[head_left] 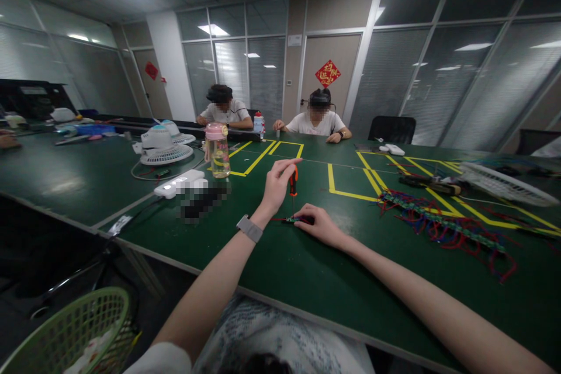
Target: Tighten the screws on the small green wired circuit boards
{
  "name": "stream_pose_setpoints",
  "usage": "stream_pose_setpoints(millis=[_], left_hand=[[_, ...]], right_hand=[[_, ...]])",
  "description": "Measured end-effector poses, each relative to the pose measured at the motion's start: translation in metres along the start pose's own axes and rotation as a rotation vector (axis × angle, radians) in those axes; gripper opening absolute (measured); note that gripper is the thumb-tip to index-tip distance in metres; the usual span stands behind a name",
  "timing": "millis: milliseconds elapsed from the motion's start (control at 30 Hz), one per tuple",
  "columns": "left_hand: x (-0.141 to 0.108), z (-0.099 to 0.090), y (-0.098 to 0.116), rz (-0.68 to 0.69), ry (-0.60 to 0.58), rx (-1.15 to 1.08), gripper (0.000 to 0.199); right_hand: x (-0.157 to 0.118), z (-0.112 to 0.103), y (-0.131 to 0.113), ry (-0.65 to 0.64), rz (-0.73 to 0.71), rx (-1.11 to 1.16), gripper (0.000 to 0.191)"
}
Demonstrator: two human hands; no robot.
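Observation:
My left hand (277, 182), with a watch at its wrist, is closed around the top of an orange and black screwdriver (294, 182). The screwdriver stands upright, its thin shaft pointing down at a small green circuit board (289, 220) on the table. Whether the tip touches the board is too small to tell. My right hand (321, 224) rests on the table with its fingertips pinching the board's right end. A red wire runs out from the board's left side.
Several circuit boards with red and blue wires (442, 223) lie in a row at right, near a white fan cover (508, 182). At left are a power strip (180, 183), a pink-lided bottle (218, 152) and white fans (164, 149). Two people sit across the green table (280, 263).

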State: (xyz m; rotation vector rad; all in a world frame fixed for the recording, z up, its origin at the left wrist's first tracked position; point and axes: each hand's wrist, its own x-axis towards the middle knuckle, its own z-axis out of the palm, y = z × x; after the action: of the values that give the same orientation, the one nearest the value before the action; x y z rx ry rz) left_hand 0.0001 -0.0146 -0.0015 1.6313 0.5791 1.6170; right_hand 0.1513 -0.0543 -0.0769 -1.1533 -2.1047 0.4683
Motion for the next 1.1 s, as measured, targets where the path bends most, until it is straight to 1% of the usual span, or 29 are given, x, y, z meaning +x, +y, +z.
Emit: stream_pose_setpoints(millis=[67, 133, 200, 300, 367, 433, 500, 567, 633, 700, 767, 833, 900, 1000, 1033, 1100], left_hand=[[0.0001, 0.0016, -0.0008, -0.074, -0.047, -0.134, 0.030], [-0.0009, 0.0030, -0.0009, -0.115, -0.071, -0.198, 0.033], [-0.0024, 0.0031, 0.0002, -0.082, -0.056, -0.124, 0.033], [-0.0030, 0.0009, 0.0020, 0.017, -0.001, 0.078, 0.026], [-0.0020, -0.0005, 0.0018, 0.048, 0.021, 0.122, 0.022], [-0.0006, -0.0005, 0.0004, 0.029, 0.006, 0.050, 0.024], [0.0001, 0.0008, -0.0012, -0.025, -0.033, -0.071, 0.028], [-0.0005, 0.0021, -0.0017, -0.067, -0.052, -0.129, 0.031], [-0.0018, 0.0024, -0.0007, -0.043, -0.035, -0.065, 0.031], [-0.0027, 0.0015, 0.0010, 0.012, -0.005, 0.054, 0.026], [-0.0026, 0.0004, 0.0021, 0.039, 0.017, 0.123, 0.023], [-0.0015, 0.0002, 0.0018, 0.040, 0.024, 0.103, 0.021], [-0.0003, 0.0012, 0.0003, 0.010, 0.005, -0.009, 0.025], [-0.0001, 0.0032, -0.0017, -0.073, -0.044, -0.173, 0.030], [-0.0004, 0.0034, -0.0019, -0.082, -0.050, -0.175, 0.031], [-0.0014, 0.0024, -0.0017, -0.043, -0.034, -0.084, 0.030]], right_hand=[[0.0000, -0.0004, -0.0010, -0.002, 0.004, 0.001, 0.015], [0.0000, -0.0008, -0.0020, -0.005, 0.010, 0.002, 0.016], [-0.0001, -0.0012, -0.0027, -0.008, 0.009, 0.005, 0.016], [-0.0003, -0.0012, -0.0029, -0.010, 0.010, 0.010, 0.016], [-0.0004, -0.0010, -0.0026, -0.008, 0.013, 0.011, 0.016], [-0.0005, -0.0008, -0.0022, -0.009, 0.013, 0.013, 0.016], [-0.0004, -0.0006, -0.0018, -0.012, 0.012, 0.013, 0.016], [-0.0003, -0.0005, -0.0014, -0.012, 0.013, 0.008, 0.016], [-0.0001, -0.0004, -0.0009, -0.013, 0.014, 0.001, 0.016], [-0.0001, -0.0002, -0.0005, -0.013, 0.012, -0.005, 0.016], [-0.0002, 0.0000, -0.0002, -0.013, 0.009, -0.007, 0.016], [-0.0002, 0.0001, -0.0001, -0.012, 0.005, -0.005, 0.016], [-0.0002, 0.0002, 0.0000, -0.011, 0.001, -0.002, 0.016], [0.0000, 0.0001, 0.0002, -0.005, 0.001, 0.000, 0.016], [0.0000, 0.0001, 0.0003, -0.004, 0.001, 0.002, 0.016], [-0.0002, 0.0000, 0.0003, -0.004, 0.004, 0.006, 0.016]])
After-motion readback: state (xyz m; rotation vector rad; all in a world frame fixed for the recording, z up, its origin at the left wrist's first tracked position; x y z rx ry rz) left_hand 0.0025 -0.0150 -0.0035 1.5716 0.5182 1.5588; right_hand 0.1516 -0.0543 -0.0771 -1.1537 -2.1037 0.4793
